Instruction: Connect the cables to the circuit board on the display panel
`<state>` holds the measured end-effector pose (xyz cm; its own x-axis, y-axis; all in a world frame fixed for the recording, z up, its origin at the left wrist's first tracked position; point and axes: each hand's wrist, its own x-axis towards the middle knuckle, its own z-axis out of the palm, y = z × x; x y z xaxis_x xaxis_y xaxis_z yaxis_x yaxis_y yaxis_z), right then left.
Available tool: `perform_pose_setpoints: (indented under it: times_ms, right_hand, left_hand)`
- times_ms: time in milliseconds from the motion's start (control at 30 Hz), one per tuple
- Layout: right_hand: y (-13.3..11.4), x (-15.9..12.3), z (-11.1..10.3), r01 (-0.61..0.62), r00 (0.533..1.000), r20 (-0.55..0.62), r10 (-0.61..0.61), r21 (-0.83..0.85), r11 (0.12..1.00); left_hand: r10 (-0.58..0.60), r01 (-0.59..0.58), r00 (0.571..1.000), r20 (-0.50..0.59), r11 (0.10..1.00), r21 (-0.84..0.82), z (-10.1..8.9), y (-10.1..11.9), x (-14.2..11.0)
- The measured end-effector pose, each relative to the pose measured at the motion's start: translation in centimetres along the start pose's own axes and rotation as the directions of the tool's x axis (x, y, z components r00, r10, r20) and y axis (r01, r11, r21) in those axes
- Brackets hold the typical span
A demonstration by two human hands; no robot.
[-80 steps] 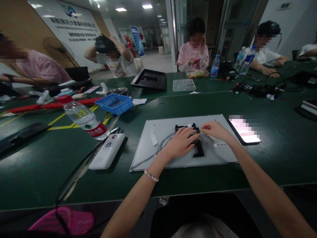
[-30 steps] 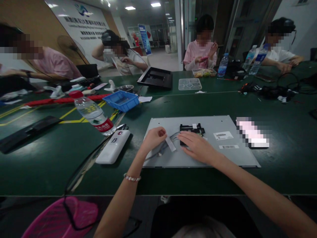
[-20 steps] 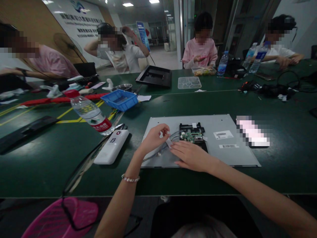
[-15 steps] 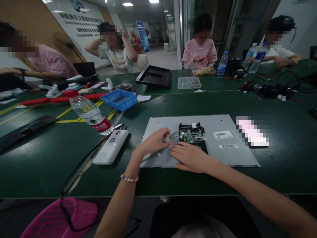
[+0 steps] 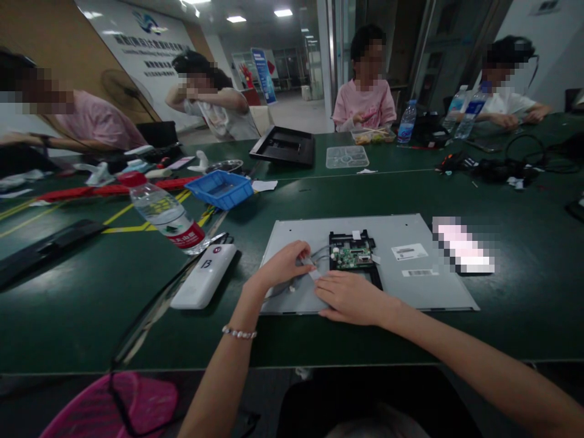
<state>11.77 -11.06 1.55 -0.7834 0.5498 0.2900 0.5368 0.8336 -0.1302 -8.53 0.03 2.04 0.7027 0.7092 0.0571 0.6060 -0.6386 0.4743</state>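
A flat grey display panel (image 5: pixel 387 286) lies before me on the green table. A black frame with a green circuit board (image 5: pixel 349 257) sits at its middle, and grey cables (image 5: pixel 322 251) run left from the board. My left hand (image 5: pixel 286 264) is over the panel's left part, thumb and fingers pinched on a small whitish strip of tape (image 5: pixel 314 274) beside the cables. My right hand (image 5: pixel 356 298) lies flat on the panel below the board, its fingertips close to the strip's lower end. Whether they touch it, I cannot tell.
A white power bank (image 5: pixel 205 277) and a tilted water bottle (image 5: pixel 166 213) are on the left, near a blue tray (image 5: pixel 221 188). A phone (image 5: pixel 463 246) lies right of the panel. Below the table edge is a pink basket (image 5: pixel 114 404). Several people sit across the table.
The strip now shows more plainly between my hands, which have barely shifted. Across the table, one person has brought raised arms down in front of the face.
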Motion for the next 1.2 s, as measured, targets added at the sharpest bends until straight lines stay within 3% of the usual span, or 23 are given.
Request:
perform_pose_setpoints:
  times_ms: [467,767,900,967,1033,1067,1167,1200]
  right_hand:
    - [-0.4,0.0,-0.9,-0.013,1.0,0.017,0.012,0.032,0.999]
    - [-0.1,-0.1,-0.7,-0.01,0.999,0.043,0.008,0.049,0.999]
    - [0.3,-0.4,-1.3,-0.02,0.999,-0.028,0.022,0.065,0.998]
    - [1.1,-0.8,-2.1,-0.095,0.988,-0.109,0.105,0.096,0.991]
    - [2.6,-1.7,-2.9,-0.249,0.941,-0.197,0.274,0.144,0.958]
    - [3.5,-2.2,-3.2,-0.348,0.895,-0.234,0.38,0.167,0.923]
    - [6.7,-4.3,-3.7,-0.64,0.692,-0.291,0.661,0.176,0.748]
    - [7.8,-5.0,-3.8,-0.688,0.649,-0.278,0.708,0.184,0.702]
  left_hand:
    - [0.005,-0.004,1.0,0.012,0.998,-0.061,-0.6,-0.3,0.1]
    - [0.011,-0.003,0.999,-0.05,0.989,0.151,-0.4,-0.9,0.2]
    - [0.013,0.01,0.995,-0.097,0.974,0.227,-0.4,-1.0,0.1]
    - [-0.02,0.053,0.988,-0.152,0.974,0.219,-0.4,-0.8,0.1]
    - [-0.06,0.097,0.977,-0.206,0.979,0.179,-0.5,-0.6,0.1]
    - [-0.076,0.113,0.972,-0.224,0.981,0.158,-0.5,-0.4,0.1]
    - [-0.097,0.127,0.969,-0.229,0.985,0.12,-0.7,-0.1,0.1]
    - [-0.097,0.125,0.97,-0.221,0.986,0.114,-0.7,0.0,0.1]
